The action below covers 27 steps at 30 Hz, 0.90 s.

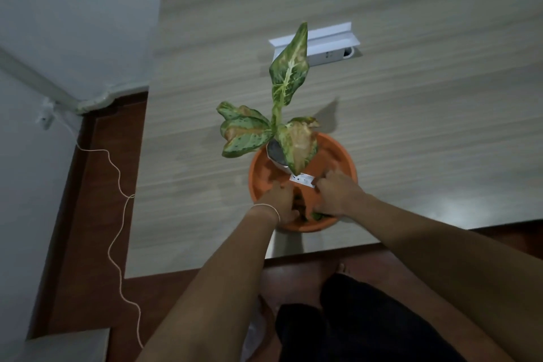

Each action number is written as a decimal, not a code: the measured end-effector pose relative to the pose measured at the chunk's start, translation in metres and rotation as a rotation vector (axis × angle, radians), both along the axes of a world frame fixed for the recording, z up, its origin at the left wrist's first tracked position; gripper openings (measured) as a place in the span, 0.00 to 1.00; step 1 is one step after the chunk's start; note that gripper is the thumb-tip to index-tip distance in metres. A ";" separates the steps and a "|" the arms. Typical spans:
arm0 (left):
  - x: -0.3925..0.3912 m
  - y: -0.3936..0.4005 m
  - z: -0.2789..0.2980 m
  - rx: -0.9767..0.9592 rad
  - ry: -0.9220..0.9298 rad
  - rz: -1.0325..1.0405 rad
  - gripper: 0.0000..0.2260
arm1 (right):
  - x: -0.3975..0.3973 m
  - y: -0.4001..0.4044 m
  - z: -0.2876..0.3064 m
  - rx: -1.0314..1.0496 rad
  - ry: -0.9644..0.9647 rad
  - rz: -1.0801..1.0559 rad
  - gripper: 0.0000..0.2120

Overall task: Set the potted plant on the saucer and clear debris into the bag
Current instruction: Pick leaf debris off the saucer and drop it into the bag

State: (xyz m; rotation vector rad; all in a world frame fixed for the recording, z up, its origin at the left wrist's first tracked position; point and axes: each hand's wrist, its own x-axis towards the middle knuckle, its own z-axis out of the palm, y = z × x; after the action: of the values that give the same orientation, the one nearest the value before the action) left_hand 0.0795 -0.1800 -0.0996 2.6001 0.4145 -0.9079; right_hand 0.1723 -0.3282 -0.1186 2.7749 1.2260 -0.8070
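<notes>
The potted plant (282,126), with speckled green and browning leaves, stands in a small white pot (276,156) on the far side of the orange saucer (340,156). Both hands are inside the saucer's near half. My left hand (282,203) is curled down over dark debris (299,206). To its right, my right hand (338,192) lies with fingers spread on the saucer floor, next to a white label (302,179); a green leaf scrap (318,216) shows under its heel. A pale plastic-like thing (254,329), perhaps the bag, peeks out below the left arm.
The saucer sits near the front edge of a light wood-grain table (411,114). A white power strip box (323,44) lies at the back of the table. A thin cord (117,179) trails over the brown floor on the left, beside a grey wall.
</notes>
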 end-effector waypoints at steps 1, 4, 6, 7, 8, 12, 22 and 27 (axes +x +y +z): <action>0.000 -0.003 -0.002 0.006 0.024 -0.023 0.31 | -0.001 -0.001 -0.002 -0.013 -0.011 0.018 0.31; 0.004 -0.014 -0.009 0.004 0.053 -0.059 0.34 | -0.005 0.001 -0.007 -0.029 -0.059 0.103 0.31; 0.007 -0.020 -0.007 -0.001 0.026 -0.101 0.31 | -0.007 0.002 -0.007 -0.023 -0.056 0.146 0.32; 0.008 -0.023 -0.004 0.008 0.018 -0.140 0.27 | -0.008 0.002 -0.007 -0.015 -0.039 0.159 0.32; 0.009 -0.025 -0.002 0.017 0.020 -0.161 0.23 | -0.009 0.001 -0.007 0.002 -0.018 0.165 0.30; 0.009 -0.023 -0.009 0.016 -0.001 -0.127 0.22 | -0.010 0.002 -0.005 0.008 0.047 0.185 0.26; 0.004 -0.030 -0.010 -0.022 -0.096 -0.073 0.08 | -0.011 0.006 -0.006 0.047 0.192 0.101 0.11; 0.003 -0.026 -0.015 -0.029 -0.118 -0.048 0.08 | -0.009 0.002 -0.011 0.111 0.219 -0.010 0.06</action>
State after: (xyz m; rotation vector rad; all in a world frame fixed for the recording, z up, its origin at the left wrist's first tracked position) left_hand 0.0820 -0.2064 -0.1142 2.6305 0.3068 -0.7648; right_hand 0.1638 -0.3257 -0.1300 2.8423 1.3271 -1.1015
